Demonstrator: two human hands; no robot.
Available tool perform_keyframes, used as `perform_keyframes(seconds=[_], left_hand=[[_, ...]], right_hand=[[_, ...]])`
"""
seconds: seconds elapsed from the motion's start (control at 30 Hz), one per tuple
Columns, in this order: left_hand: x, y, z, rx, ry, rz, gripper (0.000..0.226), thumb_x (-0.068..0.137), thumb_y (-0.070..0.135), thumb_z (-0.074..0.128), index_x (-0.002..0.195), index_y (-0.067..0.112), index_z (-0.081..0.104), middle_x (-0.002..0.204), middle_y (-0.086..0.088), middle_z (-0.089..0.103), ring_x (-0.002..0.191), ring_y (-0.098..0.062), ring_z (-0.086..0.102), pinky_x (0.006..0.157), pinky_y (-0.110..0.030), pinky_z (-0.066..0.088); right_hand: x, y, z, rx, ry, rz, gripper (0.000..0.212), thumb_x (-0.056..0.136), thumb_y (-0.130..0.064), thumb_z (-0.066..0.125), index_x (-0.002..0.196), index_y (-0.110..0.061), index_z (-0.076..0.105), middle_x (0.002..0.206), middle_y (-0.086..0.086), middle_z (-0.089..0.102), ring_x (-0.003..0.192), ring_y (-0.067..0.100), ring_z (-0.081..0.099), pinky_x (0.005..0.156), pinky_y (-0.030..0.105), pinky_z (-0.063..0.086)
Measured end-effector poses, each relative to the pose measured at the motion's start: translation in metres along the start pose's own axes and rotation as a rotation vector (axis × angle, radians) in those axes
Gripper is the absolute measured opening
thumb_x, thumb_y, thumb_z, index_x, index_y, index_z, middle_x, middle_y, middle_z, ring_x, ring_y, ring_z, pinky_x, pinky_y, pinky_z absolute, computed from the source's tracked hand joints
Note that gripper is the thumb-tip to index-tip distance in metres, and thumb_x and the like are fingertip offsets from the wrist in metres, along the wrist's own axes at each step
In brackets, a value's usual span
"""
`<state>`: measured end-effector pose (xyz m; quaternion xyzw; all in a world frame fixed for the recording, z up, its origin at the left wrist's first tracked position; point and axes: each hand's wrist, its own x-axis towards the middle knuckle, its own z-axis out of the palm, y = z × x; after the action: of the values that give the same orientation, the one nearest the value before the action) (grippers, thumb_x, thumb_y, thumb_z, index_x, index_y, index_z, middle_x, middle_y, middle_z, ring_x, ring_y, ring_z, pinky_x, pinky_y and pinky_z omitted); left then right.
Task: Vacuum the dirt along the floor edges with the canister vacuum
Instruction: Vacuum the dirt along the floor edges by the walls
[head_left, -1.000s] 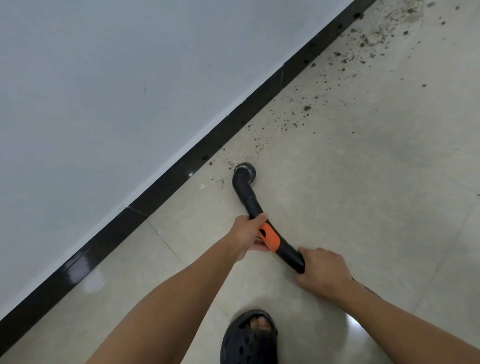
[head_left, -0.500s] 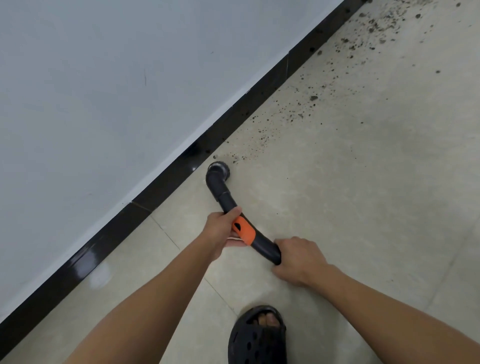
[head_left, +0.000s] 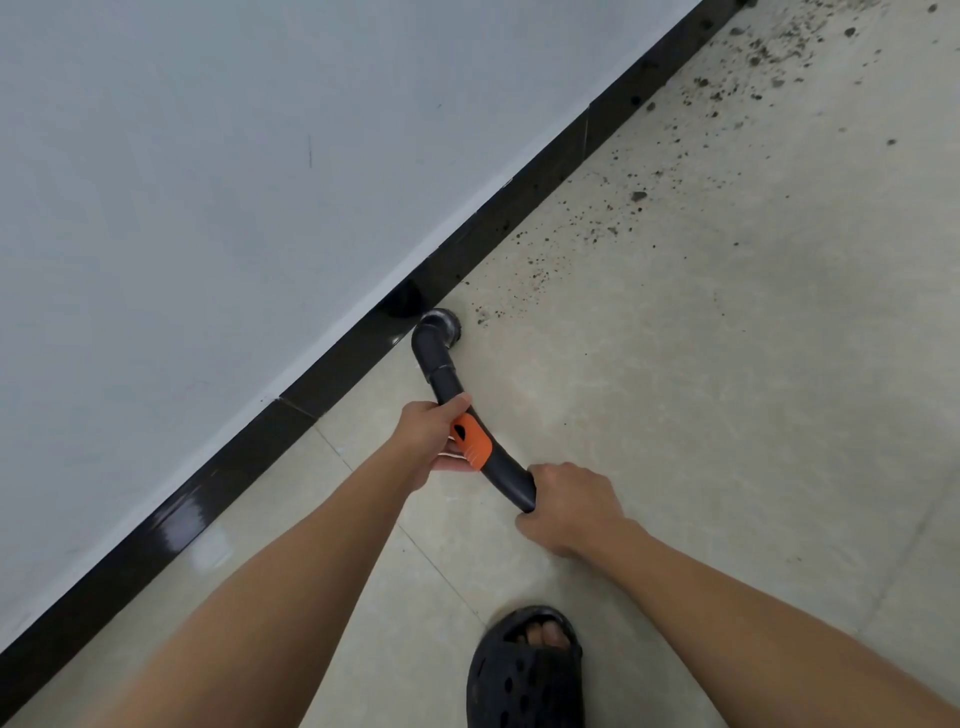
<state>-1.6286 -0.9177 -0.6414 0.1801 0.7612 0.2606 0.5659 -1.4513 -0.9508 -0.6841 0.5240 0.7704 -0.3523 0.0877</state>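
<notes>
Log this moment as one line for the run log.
left hand grips vacuum wand | right hand grips wand rear | nozzle at baseboard | dirt ahead

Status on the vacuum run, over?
Left hand and right hand both grip the vacuum wand. Nozzle at baseboard; dirt ahead. No obstacle seen.

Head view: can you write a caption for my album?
Left hand and right hand hold the wand, nozzle at the baseboard, dirt ahead.

Black wand (head_left: 445, 374) — orange band (head_left: 471, 439); black skirting (head_left: 322, 382).
</notes>
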Motion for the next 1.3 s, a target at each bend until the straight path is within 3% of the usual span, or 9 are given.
perform_keyframes(seconds=[0.27,0.37,0.63,0.77,0.9,1.0,1.2,1.3], left_hand=[[-0.002,0.012,0.010,0.043,-0.054,0.030,0.034,0.094,0.031,0.060,0.110,0.001,0.056,0.095,-0.017,0.062,0.080,-0.032,0.068,0.058,-0.042,0.060],[-0.010,0.002,0.018,0.076,-0.092,0.019,0.029,0.095,0.030,0.060,0.106,0.003,0.057,0.098,-0.018,0.062,0.082,-0.032,0.068,0.062,-0.044,0.061],[-0.026,-0.016,0.036,0.090,-0.208,-0.003,0.017,0.094,0.027,0.061,0.097,0.010,0.055,0.106,-0.020,0.063,0.092,-0.037,0.068,0.068,-0.047,0.060],[-0.029,-0.016,0.069,0.151,-0.312,-0.014,0.032,0.093,0.029,0.063,0.113,0.004,0.055,0.106,-0.020,0.065,0.093,-0.037,0.068,0.076,-0.052,0.059],[-0.035,-0.012,0.110,0.170,-0.377,0.019,0.036,0.092,0.027,0.064,0.115,0.001,0.054,0.100,-0.018,0.065,0.085,-0.034,0.068,0.070,-0.048,0.060],[-0.039,-0.019,0.118,0.179,-0.424,-0.019,0.038,0.089,0.025,0.068,0.113,-0.001,0.055,0.100,-0.021,0.067,0.084,-0.035,0.069,0.070,-0.047,0.060],[-0.058,-0.056,0.093,0.174,-0.580,-0.232,0.043,0.087,0.021,0.070,0.119,-0.003,0.056,0.102,-0.025,0.071,0.091,-0.036,0.071,0.075,-0.041,0.059],[-0.055,-0.053,0.094,0.118,-0.565,-0.237,0.041,0.088,0.021,0.069,0.118,-0.004,0.057,0.102,-0.025,0.071,0.093,-0.037,0.070,0.075,-0.041,0.059]], right_hand=[[-0.008,-0.001,0.000,0.070,0.046,0.070,0.018,0.080,-0.033,0.060,0.088,-0.025,0.046,0.077,-0.006,0.054,0.069,0.018,0.055,0.063,0.028,0.042],[-0.026,0.004,0.010,0.088,0.058,0.095,0.017,0.080,-0.033,0.059,0.089,-0.026,0.046,0.077,-0.008,0.053,0.069,0.016,0.056,0.064,0.027,0.046],[-0.064,0.021,0.023,0.105,0.072,0.132,0.016,0.081,-0.034,0.057,0.089,-0.028,0.045,0.074,-0.010,0.048,0.069,0.014,0.051,0.059,0.025,0.037],[-0.086,0.048,0.021,0.124,0.074,0.232,0.019,0.079,-0.041,0.059,0.092,-0.033,0.048,0.080,-0.010,0.056,0.071,0.012,0.056,0.065,0.023,0.046],[-0.103,0.073,0.017,0.141,0.098,0.333,0.021,0.077,-0.045,0.059,0.094,-0.035,0.054,0.081,-0.010,0.062,0.074,0.010,0.062,0.068,0.023,0.051],[-0.119,0.086,0.015,0.143,0.037,0.305,0.020,0.077,-0.045,0.060,0.092,-0.033,0.053,0.079,-0.009,0.060,0.071,0.010,0.058,0.058,0.018,0.040],[-0.152,0.105,0.023,-0.016,-0.080,0.154,0.025,0.077,-0.049,0.056,0.092,-0.030,0.052,0.081,-0.009,0.052,0.073,0.015,0.049,0.066,0.026,0.035],[-0.142,0.116,0.013,-0.031,-0.098,0.114,0.029,0.075,-0.047,0.056,0.095,-0.027,0.056,0.083,-0.007,0.056,0.081,0.020,0.061,0.066,0.029,0.038]])
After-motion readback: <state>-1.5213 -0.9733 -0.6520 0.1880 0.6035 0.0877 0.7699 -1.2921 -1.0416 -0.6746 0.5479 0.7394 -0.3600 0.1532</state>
